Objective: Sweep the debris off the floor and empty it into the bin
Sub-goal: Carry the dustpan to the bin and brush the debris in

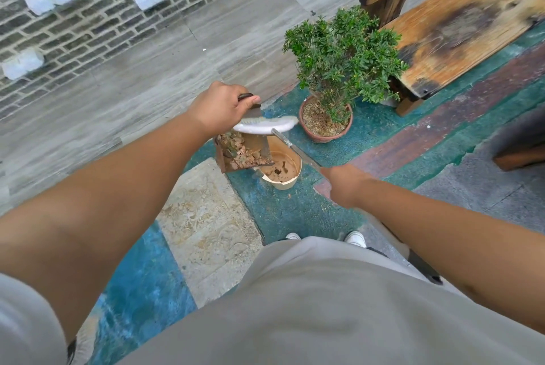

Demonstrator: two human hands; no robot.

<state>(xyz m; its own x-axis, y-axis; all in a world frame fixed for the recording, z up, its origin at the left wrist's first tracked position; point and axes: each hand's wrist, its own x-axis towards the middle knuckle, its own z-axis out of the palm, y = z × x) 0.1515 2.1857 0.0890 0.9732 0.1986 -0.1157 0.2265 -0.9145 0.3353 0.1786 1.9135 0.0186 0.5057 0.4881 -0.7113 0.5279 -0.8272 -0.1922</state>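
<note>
The dustpan (244, 152), loaded with dry leaves (240, 151), is held tipped above the bin (283, 170), which stands on the green floor (295, 211) near the potted plant (333, 70). Risk noted: the pan's mouth appears to sit left of and only partly over the bin's opening, so leaves may well spill past the rim onto the floor; a hard stroke of the brush (267, 126) could also flick them clear. The bin looks light and cracked at its near rim, and a knock could tip it. Left hand (219, 106): grip clenched on the dustpan's handle, thumb on top. Right hand (343, 183): grip closed around the brush's long handle, with the white head resting across the top of the pan.
</note>
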